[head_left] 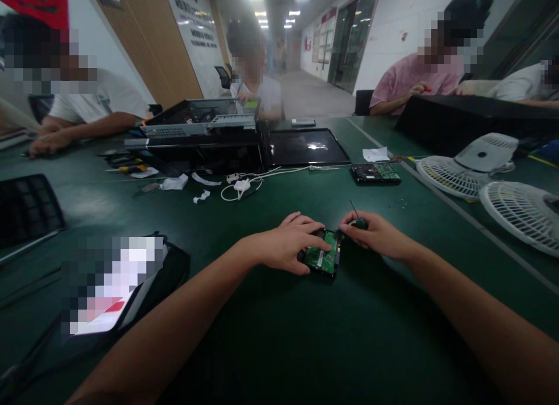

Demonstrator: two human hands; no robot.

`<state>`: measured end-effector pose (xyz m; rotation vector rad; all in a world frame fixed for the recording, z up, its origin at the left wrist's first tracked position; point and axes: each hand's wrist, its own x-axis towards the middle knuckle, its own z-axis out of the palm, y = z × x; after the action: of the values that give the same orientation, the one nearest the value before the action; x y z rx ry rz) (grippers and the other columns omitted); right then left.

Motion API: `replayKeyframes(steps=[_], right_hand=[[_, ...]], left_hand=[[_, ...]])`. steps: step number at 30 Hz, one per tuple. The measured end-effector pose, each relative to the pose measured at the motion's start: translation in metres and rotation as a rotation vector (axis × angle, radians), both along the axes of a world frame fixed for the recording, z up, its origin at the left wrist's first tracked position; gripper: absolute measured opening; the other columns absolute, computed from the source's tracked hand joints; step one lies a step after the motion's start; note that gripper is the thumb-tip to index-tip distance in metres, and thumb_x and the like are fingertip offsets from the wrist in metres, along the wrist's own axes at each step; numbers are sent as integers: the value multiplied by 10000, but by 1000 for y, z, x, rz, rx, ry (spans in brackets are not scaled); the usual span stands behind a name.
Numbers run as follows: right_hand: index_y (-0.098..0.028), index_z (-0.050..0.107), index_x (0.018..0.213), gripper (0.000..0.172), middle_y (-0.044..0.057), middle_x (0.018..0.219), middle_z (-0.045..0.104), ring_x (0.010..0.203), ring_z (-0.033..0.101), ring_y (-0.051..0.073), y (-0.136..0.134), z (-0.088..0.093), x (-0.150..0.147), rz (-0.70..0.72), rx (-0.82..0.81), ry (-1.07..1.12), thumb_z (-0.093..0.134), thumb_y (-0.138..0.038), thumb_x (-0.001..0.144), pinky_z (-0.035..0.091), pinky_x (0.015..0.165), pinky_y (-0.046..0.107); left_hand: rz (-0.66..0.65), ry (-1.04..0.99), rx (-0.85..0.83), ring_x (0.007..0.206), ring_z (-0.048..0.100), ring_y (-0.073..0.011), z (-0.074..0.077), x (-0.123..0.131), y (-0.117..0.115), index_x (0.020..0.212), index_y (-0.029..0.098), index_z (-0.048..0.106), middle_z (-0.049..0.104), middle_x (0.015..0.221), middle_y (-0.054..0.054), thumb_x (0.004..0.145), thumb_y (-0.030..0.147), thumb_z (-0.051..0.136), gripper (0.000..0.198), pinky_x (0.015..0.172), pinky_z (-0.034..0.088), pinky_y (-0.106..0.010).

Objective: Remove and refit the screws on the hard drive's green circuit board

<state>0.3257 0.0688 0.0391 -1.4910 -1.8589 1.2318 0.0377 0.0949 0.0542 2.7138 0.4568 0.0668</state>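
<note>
A hard drive (320, 262) lies on the green table in front of me, its green circuit board facing up. My left hand (290, 242) spans it from the left, thumb at the near edge and fingers across the board and far edge, holding it. In my right hand (373, 233) is a small screwdriver (360, 223) with a dark handle, its thin shaft pointing up and away from the drive. The right fingertips are pinched close to the drive's right edge. Whether they also hold something small there, I cannot make out.
A second hard drive (375, 173) lies farther back. An opened computer case (196, 143) and a black panel (305, 147) stand beyond. White fan grilles (454, 175) are at right, a lit phone (117, 288) at left. Cable (241, 187) and paper scraps lie between. Several people sit around the table.
</note>
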Motion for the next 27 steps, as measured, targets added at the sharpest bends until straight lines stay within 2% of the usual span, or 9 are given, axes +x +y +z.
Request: replayKeyframes(steps=[3,5,8,18,23,27], right_hand=[[-231,698,996,229,26,834,658,725,580,175,-6,2,-10,81,155,-51,661,-454,953,468,665,318],[-245,720,962,187,47,922,690,848,614,206,-7,2,-15,98,258,-100,659,-421,951,490,776,349],[-253,732,970,168,54,968,712,909,625,224,-7,-1,-20,76,310,-174,642,-394,952,484,817,361],[-225,707,950,198,18,810,722,698,616,178,-6,-10,-24,-73,225,-145,702,-418,904,455,641,308],[-205,699,1031,292,-20,636,615,532,516,127,-4,-14,-22,-118,-16,52,668,-480,939,393,489,252],[-195,703,1039,318,-29,596,581,502,482,110,0,-17,-16,-166,-96,126,665,-497,946,365,451,229]], left_hand=[[18,-22,4,1523,331,-389,-1,-2,-1,1476,377,582,379,1673,-50,868,364,769,637,1235,222,-643],[28,-32,9,1533,323,-386,-2,-2,-1,1468,393,582,391,1665,-41,868,357,774,631,1234,227,-649],[29,-48,0,1541,318,-392,-4,-3,0,1458,399,588,407,1657,-47,865,356,785,626,1228,229,-672],[39,-62,5,1534,333,-406,-8,-3,0,1464,405,586,406,1663,-53,838,342,820,672,1202,267,-691],[29,-10,37,1548,321,-382,-2,-3,-2,1486,405,562,340,1704,-57,865,340,810,673,1222,227,-686],[52,34,105,1568,285,-397,2,-2,-3,1498,411,542,265,1736,-73,872,290,818,695,1225,174,-723]])
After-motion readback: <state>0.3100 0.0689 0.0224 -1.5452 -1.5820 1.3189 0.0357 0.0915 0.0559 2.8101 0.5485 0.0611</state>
